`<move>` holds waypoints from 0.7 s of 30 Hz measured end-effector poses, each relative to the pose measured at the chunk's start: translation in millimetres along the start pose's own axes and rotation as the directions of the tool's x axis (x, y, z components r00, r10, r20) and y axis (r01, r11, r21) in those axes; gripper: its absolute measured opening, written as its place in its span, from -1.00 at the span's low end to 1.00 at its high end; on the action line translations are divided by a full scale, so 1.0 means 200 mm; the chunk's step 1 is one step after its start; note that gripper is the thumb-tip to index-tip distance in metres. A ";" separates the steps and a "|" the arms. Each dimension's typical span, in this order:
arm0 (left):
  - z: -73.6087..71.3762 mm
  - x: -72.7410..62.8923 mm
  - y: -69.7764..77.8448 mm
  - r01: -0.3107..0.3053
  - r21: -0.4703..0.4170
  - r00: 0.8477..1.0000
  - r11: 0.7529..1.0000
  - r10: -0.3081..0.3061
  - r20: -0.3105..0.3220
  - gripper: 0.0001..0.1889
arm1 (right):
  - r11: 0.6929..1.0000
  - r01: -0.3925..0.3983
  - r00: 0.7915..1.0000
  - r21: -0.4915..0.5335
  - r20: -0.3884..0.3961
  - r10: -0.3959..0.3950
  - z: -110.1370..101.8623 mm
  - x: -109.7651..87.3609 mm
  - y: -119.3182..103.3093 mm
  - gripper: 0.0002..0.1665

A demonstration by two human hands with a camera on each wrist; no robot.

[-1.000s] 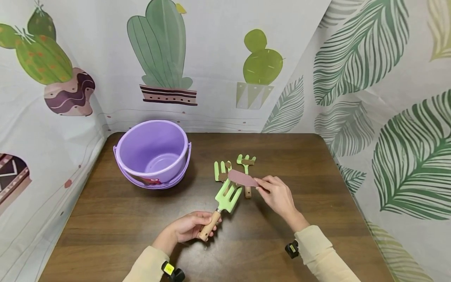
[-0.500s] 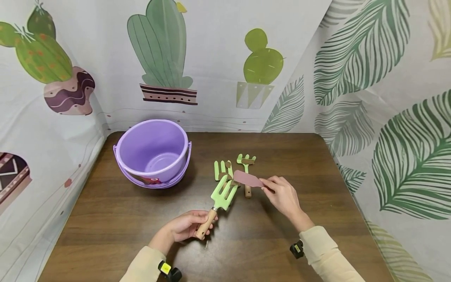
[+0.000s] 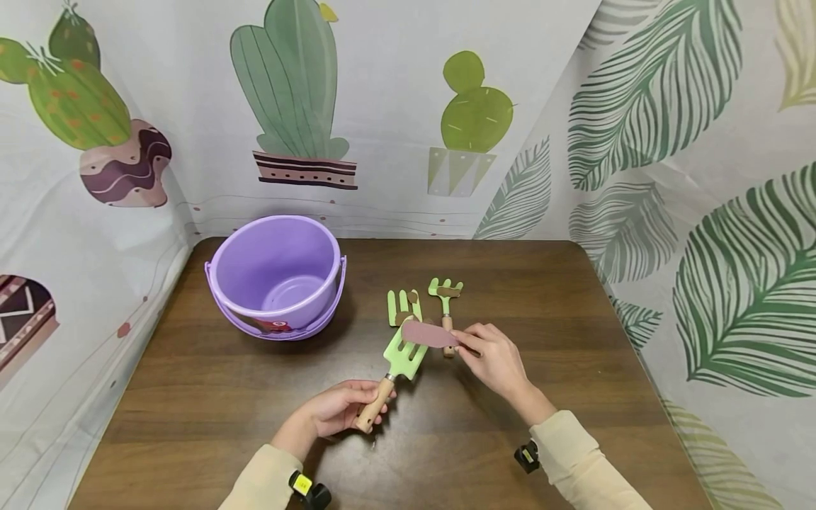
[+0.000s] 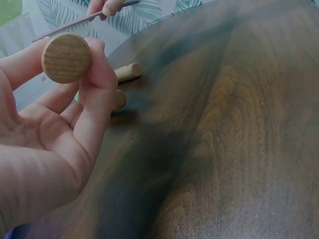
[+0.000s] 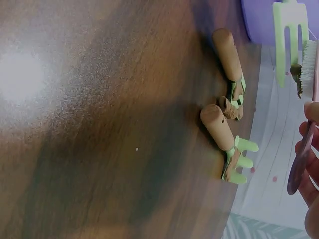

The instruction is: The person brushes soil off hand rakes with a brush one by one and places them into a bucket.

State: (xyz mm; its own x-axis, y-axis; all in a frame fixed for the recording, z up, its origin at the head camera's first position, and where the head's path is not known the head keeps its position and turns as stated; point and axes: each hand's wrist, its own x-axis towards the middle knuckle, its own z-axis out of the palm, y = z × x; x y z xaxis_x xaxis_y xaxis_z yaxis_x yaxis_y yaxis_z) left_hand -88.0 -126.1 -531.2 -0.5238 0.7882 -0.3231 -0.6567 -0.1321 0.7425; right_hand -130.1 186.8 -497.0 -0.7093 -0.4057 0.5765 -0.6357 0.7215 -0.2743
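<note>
My left hand (image 3: 341, 409) grips the wooden handle of a green garden hand fork (image 3: 399, 367), held tilted above the table; the handle's round end (image 4: 66, 58) faces the left wrist camera. My right hand (image 3: 497, 361) pinches the handle of a mauve brush (image 3: 428, 334), whose back covers part of the tines in the head view. From the right wrist, white bristles (image 5: 309, 69) meet the tines beside a dark brown piece (image 5: 296, 79). Behind the held fork lie another green fork (image 3: 392, 309) and a small green rake (image 3: 445, 303), both with brown pieces on their prongs.
At the table's back left stands a purple bucket (image 3: 223, 283) with its handle hanging down in front. A patterned cloth (image 3: 395, 106) rises behind the brown wooden table (image 3: 542, 297) and along its sides.
The brush moved right off the tines, then back left across them. My left hand shifted slightly left with the fork, then stayed nearly still. The lying tools and bucket keep their places.
</note>
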 end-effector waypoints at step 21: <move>-0.02 -0.04 0.01 -0.019 -0.005 1.000 1.000 0.019 0.005 -0.39 | 0.993 -0.061 0.998 -0.098 -0.031 0.058 -0.04 -0.09 0.13 -0.68</move>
State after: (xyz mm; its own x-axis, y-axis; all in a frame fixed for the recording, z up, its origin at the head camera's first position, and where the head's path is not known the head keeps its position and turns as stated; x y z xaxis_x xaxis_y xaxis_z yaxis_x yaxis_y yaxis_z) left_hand -87.1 -135.3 -529.3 -0.5337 0.7885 -0.3058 -0.6489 -0.1499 0.7459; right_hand -132.2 217.1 -508.0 -0.7352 -0.3459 0.5829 -0.5588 0.7961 -0.2324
